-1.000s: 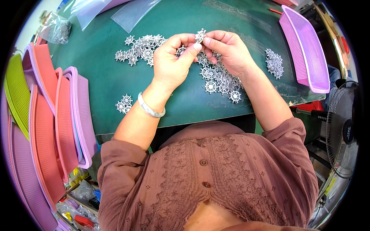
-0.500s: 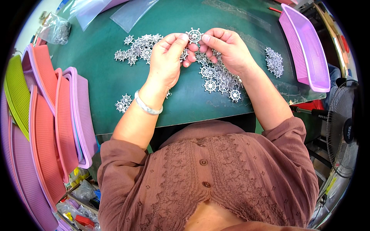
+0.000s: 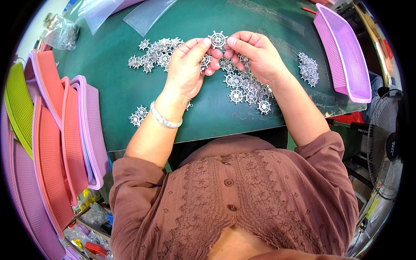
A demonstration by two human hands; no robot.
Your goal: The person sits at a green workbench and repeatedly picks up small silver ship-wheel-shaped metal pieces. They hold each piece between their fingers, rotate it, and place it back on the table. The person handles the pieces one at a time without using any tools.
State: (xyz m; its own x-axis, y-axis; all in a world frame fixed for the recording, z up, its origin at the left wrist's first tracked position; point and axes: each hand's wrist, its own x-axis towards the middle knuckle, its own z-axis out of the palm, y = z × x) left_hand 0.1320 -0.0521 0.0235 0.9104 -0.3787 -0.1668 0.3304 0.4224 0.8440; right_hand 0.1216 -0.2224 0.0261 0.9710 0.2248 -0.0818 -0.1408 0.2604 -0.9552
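A silver ship's wheel charm (image 3: pixel 218 39) is pinched at its rim from both sides. My left hand (image 3: pixel 187 65) grips its left edge between thumb and finger, with more wheel charms (image 3: pixel 206 63) showing by the curled fingers; whether those are held or lie behind is unclear. My right hand (image 3: pixel 256 55) pinches the right edge. Past my left hand lies a loose heap of charms (image 3: pixel 164 60). A larger pile of charms (image 3: pixel 247 89) spreads beneath my right hand. Two or so charms (image 3: pixel 138 116) lie near my left forearm, and another cluster (image 3: pixel 308 69) sits farther right.
Stacked pink, purple and green plastic baskets (image 3: pixel 56 143) crowd the left side. A purple basket (image 3: pixel 342 54) stands at the table's right end, beside a fan (image 3: pixel 385 145). Clear plastic bags (image 3: pixel 147 15) lie on the green tabletop (image 3: pixel 208 119) at the back; a filled bag (image 3: pixel 63 34) is far left.
The pinched wheel charm has shifted very slightly left and now faces up a little more fully. Both hands keep their hold, and the piles look the same.
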